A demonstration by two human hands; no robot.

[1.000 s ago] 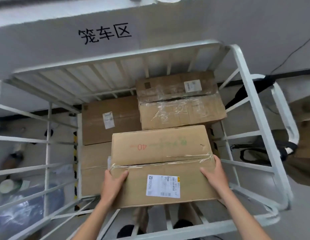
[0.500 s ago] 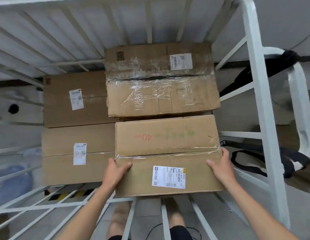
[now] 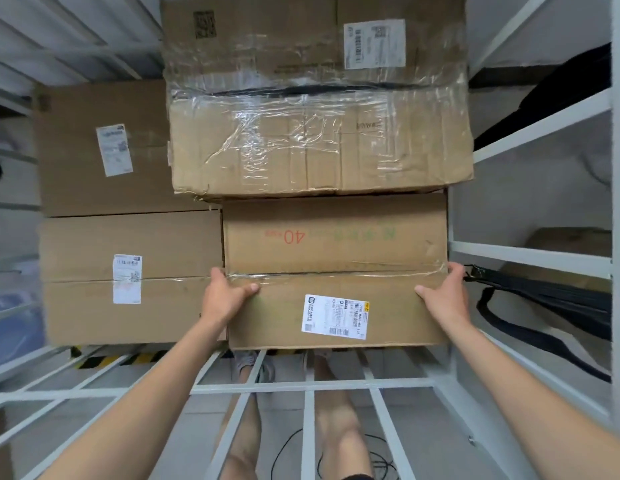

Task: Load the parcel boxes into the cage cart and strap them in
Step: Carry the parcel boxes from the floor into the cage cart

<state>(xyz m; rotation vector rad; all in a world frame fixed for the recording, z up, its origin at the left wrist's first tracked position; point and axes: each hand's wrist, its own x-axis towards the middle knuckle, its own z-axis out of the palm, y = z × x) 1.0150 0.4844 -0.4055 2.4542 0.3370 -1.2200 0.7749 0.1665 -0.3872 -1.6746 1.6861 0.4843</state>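
A brown parcel box marked "40" with a white label sits low inside the white cage cart, at the front right. My left hand grips its left edge and my right hand grips its right edge. Behind it, and higher, a tape-wrapped box overhangs its far edge. Two more brown boxes fill the left side: a front one and a rear one, each with a white label. A black strap hangs outside the cart's right bars.
The cart's white front bars cross below my arms, with my legs and a black cable on the grey floor behind them. Yellow-black hazard tape shows at the cart's base. A dark bag lies beyond the right bars.
The box marked "40" has gone down and forward into the cart, ending beside the left boxes. My head has leaned in closer; both hands keep their grip on the box edges.
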